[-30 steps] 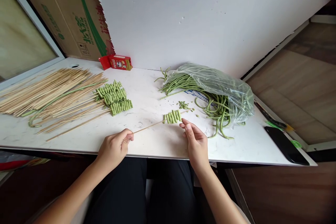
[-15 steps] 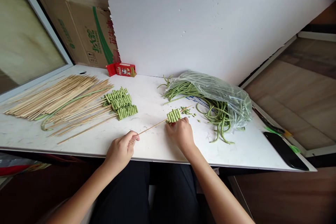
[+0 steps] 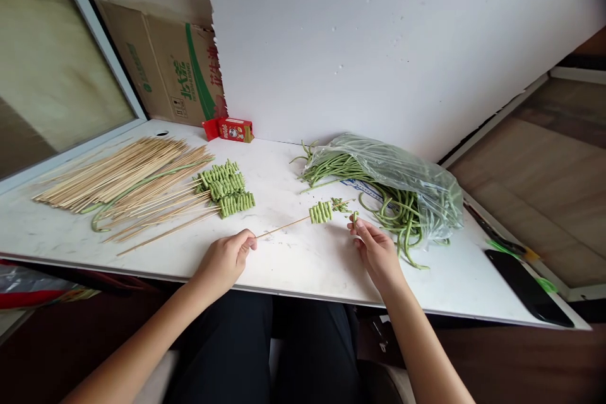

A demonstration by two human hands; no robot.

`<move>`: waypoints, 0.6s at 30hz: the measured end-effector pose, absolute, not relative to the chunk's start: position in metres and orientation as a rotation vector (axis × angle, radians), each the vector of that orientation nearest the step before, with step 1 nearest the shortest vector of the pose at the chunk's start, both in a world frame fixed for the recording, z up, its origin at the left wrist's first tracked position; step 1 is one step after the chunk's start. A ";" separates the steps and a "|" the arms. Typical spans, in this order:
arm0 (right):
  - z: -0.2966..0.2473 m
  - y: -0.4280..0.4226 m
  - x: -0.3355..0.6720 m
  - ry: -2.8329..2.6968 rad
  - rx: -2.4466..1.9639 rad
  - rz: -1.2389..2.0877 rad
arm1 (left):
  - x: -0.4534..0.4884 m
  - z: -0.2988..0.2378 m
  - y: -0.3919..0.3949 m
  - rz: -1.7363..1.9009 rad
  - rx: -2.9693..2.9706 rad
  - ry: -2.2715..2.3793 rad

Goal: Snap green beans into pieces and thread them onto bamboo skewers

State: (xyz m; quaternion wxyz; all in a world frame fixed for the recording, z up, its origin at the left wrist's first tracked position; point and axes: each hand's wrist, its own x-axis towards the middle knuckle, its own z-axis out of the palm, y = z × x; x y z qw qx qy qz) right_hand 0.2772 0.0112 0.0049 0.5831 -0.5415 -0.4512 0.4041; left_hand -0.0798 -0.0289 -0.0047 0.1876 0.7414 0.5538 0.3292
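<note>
My left hand (image 3: 231, 257) pinches the lower end of a bamboo skewer (image 3: 283, 227) that slants up to the right. Several short pieces of green bean (image 3: 320, 212) sit side by side near its far end. To the right, my right hand (image 3: 376, 249) holds a small piece of green bean (image 3: 355, 218) between thumb and fingers, apart from the skewer tip. Finished-looking skewers loaded with bean pieces (image 3: 227, 184) lie stacked at the left middle. Small bean scraps (image 3: 341, 204) lie just beyond the skewer.
Bare skewers (image 3: 113, 170) are heaped at the left, with a long bean across them. A clear plastic bag (image 3: 392, 161) of long green beans (image 3: 336, 164) lies at right. A red box (image 3: 235, 130), a cardboard carton (image 3: 165, 69) and a black phone (image 3: 525, 287) sit around the white table (image 3: 293, 268).
My right hand has left the threaded bean pieces, moved right, and now holds a small bean piece. My left hand keeps its hold on the skewer. The view has shifted slightly.
</note>
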 end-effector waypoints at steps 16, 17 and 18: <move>0.003 0.005 0.276 -0.770 -1.096 1.200 | -0.095 -0.015 -0.012 0.705 2.233 1.499; 0.004 0.004 0.275 -0.781 -1.094 1.197 | -0.096 -0.016 -0.012 0.711 2.244 1.498; 0.004 0.004 0.275 -0.792 -1.090 1.194 | -0.097 -0.017 -0.012 0.720 2.254 1.498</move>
